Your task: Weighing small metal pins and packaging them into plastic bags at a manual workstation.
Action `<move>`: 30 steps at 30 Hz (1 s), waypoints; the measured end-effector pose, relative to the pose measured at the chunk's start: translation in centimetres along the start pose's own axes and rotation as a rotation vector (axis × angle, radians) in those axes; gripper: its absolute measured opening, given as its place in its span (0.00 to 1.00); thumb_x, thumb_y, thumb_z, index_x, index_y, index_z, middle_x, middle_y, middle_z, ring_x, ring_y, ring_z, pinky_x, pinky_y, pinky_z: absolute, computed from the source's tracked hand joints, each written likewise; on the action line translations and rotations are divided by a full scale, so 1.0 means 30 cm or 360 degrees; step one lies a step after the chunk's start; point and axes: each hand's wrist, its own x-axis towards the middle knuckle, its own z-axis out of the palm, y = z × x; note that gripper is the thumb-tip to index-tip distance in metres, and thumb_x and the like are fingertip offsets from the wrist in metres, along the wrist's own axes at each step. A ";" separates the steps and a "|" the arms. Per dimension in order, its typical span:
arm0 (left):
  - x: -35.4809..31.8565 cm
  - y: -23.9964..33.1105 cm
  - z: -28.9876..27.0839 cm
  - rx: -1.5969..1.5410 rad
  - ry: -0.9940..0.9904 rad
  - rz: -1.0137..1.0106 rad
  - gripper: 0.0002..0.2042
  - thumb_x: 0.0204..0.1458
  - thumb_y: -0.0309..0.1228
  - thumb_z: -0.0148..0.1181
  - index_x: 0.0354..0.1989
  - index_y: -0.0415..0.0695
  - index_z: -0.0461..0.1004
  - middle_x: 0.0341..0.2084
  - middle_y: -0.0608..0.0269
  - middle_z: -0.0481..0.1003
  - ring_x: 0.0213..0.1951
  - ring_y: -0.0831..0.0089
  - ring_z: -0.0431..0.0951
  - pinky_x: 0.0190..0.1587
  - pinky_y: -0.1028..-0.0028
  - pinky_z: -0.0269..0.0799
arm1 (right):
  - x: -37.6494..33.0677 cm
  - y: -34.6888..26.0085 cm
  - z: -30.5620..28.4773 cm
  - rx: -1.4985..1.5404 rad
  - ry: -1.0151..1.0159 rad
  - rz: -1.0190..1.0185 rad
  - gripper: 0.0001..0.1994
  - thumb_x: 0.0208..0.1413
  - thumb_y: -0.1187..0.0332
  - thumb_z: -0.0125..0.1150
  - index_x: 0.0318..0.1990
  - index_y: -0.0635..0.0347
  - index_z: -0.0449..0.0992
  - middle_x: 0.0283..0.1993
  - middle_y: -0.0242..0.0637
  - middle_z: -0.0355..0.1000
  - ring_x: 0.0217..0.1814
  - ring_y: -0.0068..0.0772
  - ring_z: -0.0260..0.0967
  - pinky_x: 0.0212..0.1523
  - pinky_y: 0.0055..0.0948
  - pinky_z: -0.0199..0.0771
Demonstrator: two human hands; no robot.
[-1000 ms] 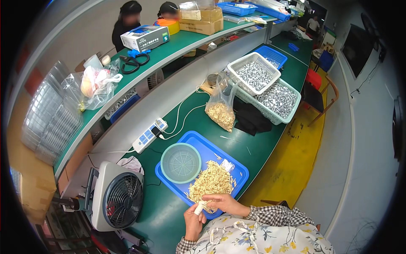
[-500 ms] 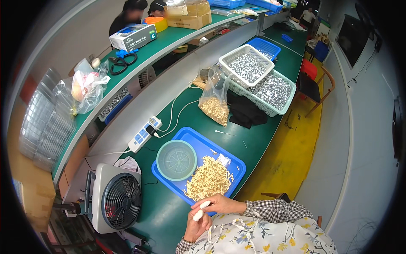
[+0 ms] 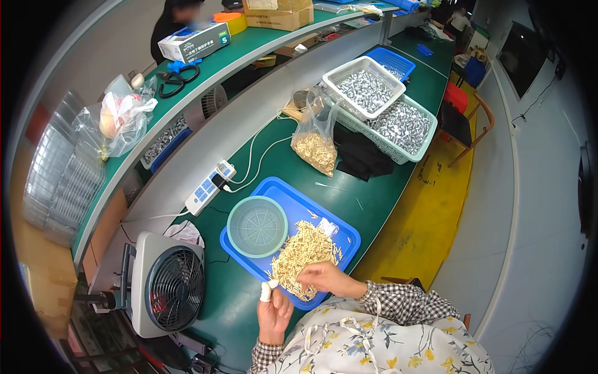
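A blue tray lies on the green bench in front of me, with a heap of small pale tan parts and a round pale green sieve bowl on it. My right hand rests on the near edge of the heap, fingers curled over the parts. My left hand hovers just off the tray's near left corner, with a white cot on one raised finger. Whether either hand pinches a part is too small to tell.
A clear bag of tan parts stands beyond the tray, beside a black cloth. White baskets of silvery metal parts sit farther back. A white fan stands at my left, a power strip behind it. A person stands at the far shelf.
The view has swung closer to the tray. My right hand moved up onto the heap and my left hand dropped lower, apart from it.
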 end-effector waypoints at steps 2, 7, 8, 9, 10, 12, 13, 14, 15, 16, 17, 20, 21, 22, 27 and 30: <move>0.021 0.017 0.008 0.0340 0.0119 0.0222 0.13 0.59 0.38 0.43 0.41 0.42 0.69 0.09 0.73 0.60 0.10 0.81 0.57 0.12 0.82 0.54 | 0.039 0.130 -0.055 0.0841 0.0201 -0.0126 0.13 0.56 0.71 0.52 0.48 0.62 0.70 0.35 0.34 0.71 0.34 0.24 0.68 0.40 0.22 0.70; 0.040 0.006 0.046 0.0625 0.0262 0.0353 0.13 0.59 0.36 0.46 0.42 0.38 0.68 0.18 0.67 0.69 0.13 0.80 0.65 0.15 0.80 0.61 | 0.056 0.209 -0.033 0.1247 0.0209 -0.0201 0.14 0.58 0.74 0.47 0.51 0.66 0.66 0.47 0.42 0.67 0.45 0.34 0.68 0.50 0.27 0.68; 0.043 0.000 0.022 0.0656 0.0226 0.0338 0.13 0.58 0.35 0.47 0.43 0.38 0.68 0.20 0.66 0.70 0.14 0.80 0.66 0.15 0.80 0.61 | 0.055 0.208 -0.029 0.1247 0.0210 -0.0200 0.14 0.58 0.74 0.47 0.51 0.66 0.66 0.47 0.42 0.67 0.45 0.34 0.68 0.50 0.27 0.68; 0.047 -0.006 -0.002 0.0687 0.0190 0.0322 0.12 0.58 0.34 0.47 0.43 0.38 0.68 0.21 0.65 0.70 0.15 0.80 0.67 0.15 0.79 0.62 | 0.050 0.203 -0.021 0.1227 0.0187 -0.0211 0.13 0.58 0.74 0.47 0.50 0.67 0.66 0.48 0.43 0.67 0.47 0.34 0.68 0.50 0.27 0.69; 0.049 -0.010 -0.008 0.0718 0.0154 0.0304 0.12 0.58 0.33 0.48 0.43 0.37 0.68 0.23 0.64 0.71 0.15 0.79 0.68 0.16 0.79 0.63 | 0.040 0.181 -0.010 0.1209 0.0166 -0.0221 0.13 0.58 0.73 0.47 0.49 0.69 0.66 0.49 0.45 0.66 0.48 0.34 0.68 0.50 0.27 0.69; 0.047 -0.012 -0.007 0.0708 0.0177 0.0308 0.12 0.58 0.33 0.47 0.43 0.37 0.68 0.22 0.64 0.71 0.15 0.79 0.68 0.15 0.79 0.63 | 0.038 0.164 0.001 0.1194 0.0147 -0.0230 0.12 0.58 0.73 0.46 0.48 0.70 0.66 0.51 0.46 0.65 0.50 0.34 0.67 0.50 0.27 0.70; 0.046 -0.012 -0.001 0.0698 0.0200 0.0316 0.12 0.58 0.34 0.47 0.44 0.38 0.68 0.22 0.64 0.71 0.15 0.79 0.67 0.15 0.79 0.63 | 0.041 0.161 0.005 0.1173 0.0146 -0.0214 0.12 0.59 0.73 0.46 0.48 0.70 0.66 0.50 0.47 0.66 0.51 0.35 0.67 0.50 0.27 0.70; 0.046 -0.014 0.001 0.0688 0.0223 0.0324 0.13 0.59 0.34 0.46 0.44 0.38 0.67 0.22 0.64 0.71 0.15 0.78 0.67 0.15 0.79 0.63 | 0.043 0.158 0.007 0.1152 0.0144 -0.0197 0.12 0.59 0.73 0.45 0.47 0.70 0.65 0.50 0.47 0.66 0.52 0.35 0.67 0.50 0.27 0.70; 0.044 -0.011 -0.011 0.0690 0.0222 0.0320 0.13 0.59 0.34 0.46 0.44 0.38 0.67 0.22 0.64 0.71 0.15 0.78 0.67 0.15 0.79 0.63 | 0.042 0.158 0.010 0.1132 0.0143 -0.0183 0.12 0.59 0.73 0.45 0.47 0.71 0.65 0.50 0.48 0.66 0.53 0.35 0.67 0.50 0.27 0.70; 0.042 -0.002 -0.028 0.0599 0.0049 0.0321 0.14 0.59 0.35 0.45 0.45 0.38 0.67 0.22 0.63 0.71 0.15 0.78 0.68 0.15 0.79 0.63 | 0.041 0.161 0.010 0.1135 0.0147 -0.0184 0.12 0.59 0.73 0.45 0.47 0.71 0.65 0.50 0.48 0.66 0.53 0.35 0.67 0.50 0.27 0.70; 0.041 0.007 -0.039 0.0505 -0.0124 0.0323 0.14 0.60 0.36 0.43 0.46 0.38 0.66 0.22 0.63 0.71 0.15 0.77 0.68 0.15 0.79 0.63 | 0.040 0.165 0.009 0.1089 0.0118 -0.0166 0.12 0.59 0.72 0.45 0.48 0.71 0.65 0.49 0.47 0.67 0.51 0.34 0.68 0.49 0.27 0.71; 0.022 0.006 -0.011 0.0388 -0.0252 0.0332 0.16 0.60 0.37 0.41 0.48 0.38 0.65 0.21 0.63 0.71 0.15 0.77 0.68 0.15 0.79 0.63 | 0.040 0.174 0.002 0.0992 0.0060 -0.0129 0.13 0.60 0.70 0.45 0.48 0.71 0.64 0.47 0.47 0.69 0.48 0.33 0.69 0.47 0.27 0.72; 0.008 0.005 0.031 0.0366 -0.0207 0.0343 0.17 0.61 0.39 0.40 0.49 0.39 0.65 0.20 0.64 0.70 0.14 0.77 0.67 0.14 0.80 0.62 | 0.041 0.175 -0.001 0.0872 0.0119 -0.0121 0.13 0.60 0.70 0.45 0.48 0.71 0.64 0.46 0.46 0.69 0.47 0.32 0.70 0.46 0.27 0.72; -0.001 0.002 0.055 0.0344 -0.0161 0.0356 0.18 0.61 0.40 0.39 0.50 0.40 0.64 0.19 0.65 0.70 0.14 0.78 0.67 0.13 0.80 0.61 | 0.041 0.175 -0.004 0.0751 0.0175 -0.0112 0.13 0.60 0.69 0.45 0.48 0.70 0.65 0.45 0.46 0.70 0.46 0.31 0.70 0.45 0.27 0.73; 0.008 -0.011 0.060 0.0620 0.0040 0.0448 0.18 0.61 0.37 0.39 0.52 0.35 0.61 0.23 0.58 0.71 0.17 0.72 0.70 0.16 0.77 0.65 | 0.059 0.203 -0.018 0.0505 0.0168 -0.0241 0.14 0.61 0.68 0.45 0.49 0.69 0.65 0.42 0.44 0.71 0.40 0.28 0.71 0.42 0.25 0.73; 0.023 -0.009 -0.032 0.0712 -0.0103 0.0342 0.19 0.61 0.36 0.39 0.54 0.35 0.60 0.29 0.54 0.73 0.19 0.71 0.71 0.18 0.76 0.68 | 0.048 0.149 -0.001 0.0744 0.0264 -0.0289 0.14 0.60 0.69 0.44 0.49 0.69 0.65 0.40 0.42 0.71 0.38 0.27 0.71 0.41 0.23 0.74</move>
